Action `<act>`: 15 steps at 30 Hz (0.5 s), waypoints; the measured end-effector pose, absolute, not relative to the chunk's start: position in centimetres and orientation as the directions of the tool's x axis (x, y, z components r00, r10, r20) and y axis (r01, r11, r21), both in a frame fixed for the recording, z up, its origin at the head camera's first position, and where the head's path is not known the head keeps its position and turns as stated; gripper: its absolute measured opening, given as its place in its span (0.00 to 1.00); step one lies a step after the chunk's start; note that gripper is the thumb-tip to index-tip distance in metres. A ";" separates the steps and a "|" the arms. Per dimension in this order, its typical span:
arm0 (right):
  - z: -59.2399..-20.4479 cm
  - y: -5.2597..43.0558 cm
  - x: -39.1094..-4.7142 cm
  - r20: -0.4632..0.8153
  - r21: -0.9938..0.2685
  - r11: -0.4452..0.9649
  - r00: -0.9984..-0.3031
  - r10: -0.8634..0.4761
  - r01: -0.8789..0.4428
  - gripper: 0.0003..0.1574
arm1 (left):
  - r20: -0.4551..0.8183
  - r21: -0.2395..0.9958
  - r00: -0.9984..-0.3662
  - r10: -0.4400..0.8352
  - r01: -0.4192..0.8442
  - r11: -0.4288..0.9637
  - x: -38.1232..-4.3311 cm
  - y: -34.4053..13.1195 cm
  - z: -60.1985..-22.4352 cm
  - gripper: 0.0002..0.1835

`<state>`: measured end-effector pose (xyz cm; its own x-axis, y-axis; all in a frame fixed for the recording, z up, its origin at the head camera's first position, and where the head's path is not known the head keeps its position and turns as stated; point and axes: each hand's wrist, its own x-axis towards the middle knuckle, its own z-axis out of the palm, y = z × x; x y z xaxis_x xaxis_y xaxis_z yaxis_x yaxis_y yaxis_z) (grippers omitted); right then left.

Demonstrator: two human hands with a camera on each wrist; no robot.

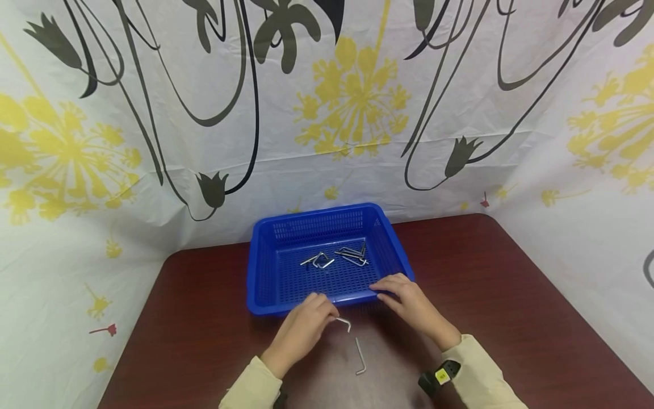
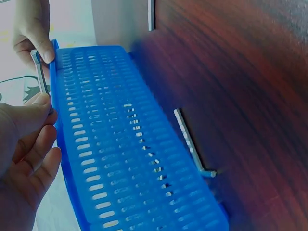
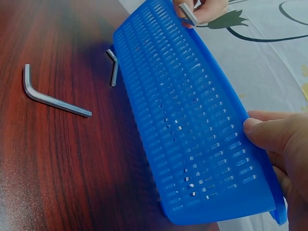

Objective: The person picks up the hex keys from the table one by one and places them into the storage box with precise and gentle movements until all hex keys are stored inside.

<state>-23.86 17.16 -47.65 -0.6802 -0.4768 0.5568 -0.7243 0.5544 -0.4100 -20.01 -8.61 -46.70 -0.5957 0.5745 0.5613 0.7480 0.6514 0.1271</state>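
My left hand (image 1: 305, 325) pinches a bent hex key (image 1: 344, 322) between thumb and fingertips, just outside the near rim of a blue plastic basket (image 1: 263, 267). In the left wrist view, that hex key (image 2: 42, 77) points up along the rim. My right hand (image 1: 409, 300) grips the basket's near right rim, thumb outside and fingers over the edge. Another hex key (image 3: 53, 98) lies on the table in front of the basket. Close to the basket wall lies a further hex key (image 3: 113, 67), hidden from the head view by my left hand.
Several metal hex keys (image 1: 352, 255) lie in loose groups on the basket's slotted floor. The dark red-brown table (image 1: 204, 318) extends to both sides of it. Behind hangs a white cloth (image 1: 286, 153) printed with flowers. A watch-like band (image 1: 439, 378) is on the right wrist.
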 end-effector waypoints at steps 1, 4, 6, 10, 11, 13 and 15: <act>-47.6 17.2 -23.9 0.555 -0.413 0.554 -0.682 -0.476 -0.723 0.14 | 0.557 0.127 -0.599 0.576 0.746 0.654 -20.1 -8.7 -46.6 0.03; -47.6 17.2 -23.8 0.553 -0.419 0.554 -0.686 -0.473 -0.719 0.14 | 0.547 0.131 -0.607 0.577 0.743 0.657 -20.3 -8.9 -46.3 0.02; -47.6 17.2 -23.9 0.553 -0.420 0.554 -0.687 -0.472 -0.718 0.14 | 0.543 0.130 -0.608 0.579 0.742 0.657 -20.4 -9.0 -46.0 0.02; -47.8 17.3 -24.0 0.559 -0.414 0.555 -0.682 -0.471 -0.722 0.15 | 0.539 0.120 -0.608 0.582 0.740 0.662 -20.8 -9.3 -45.7 0.01; -47.9 17.3 -24.0 0.560 -0.412 0.555 -0.681 -0.472 -0.723 0.15 | 0.539 0.117 -0.609 0.582 0.738 0.665 -21.0 -9.3 -45.6 0.02; -47.9 17.3 -24.0 0.564 -0.407 0.555 -0.678 -0.472 -0.725 0.15 | 0.536 0.115 -0.614 0.580 0.733 0.670 -21.2 -9.5 -45.5 0.03; -48.0 17.3 -24.1 0.567 -0.406 0.554 -0.675 -0.471 -0.727 0.16 | 0.533 0.118 -0.620 0.576 0.728 0.675 -21.4 -9.6 -45.3 0.03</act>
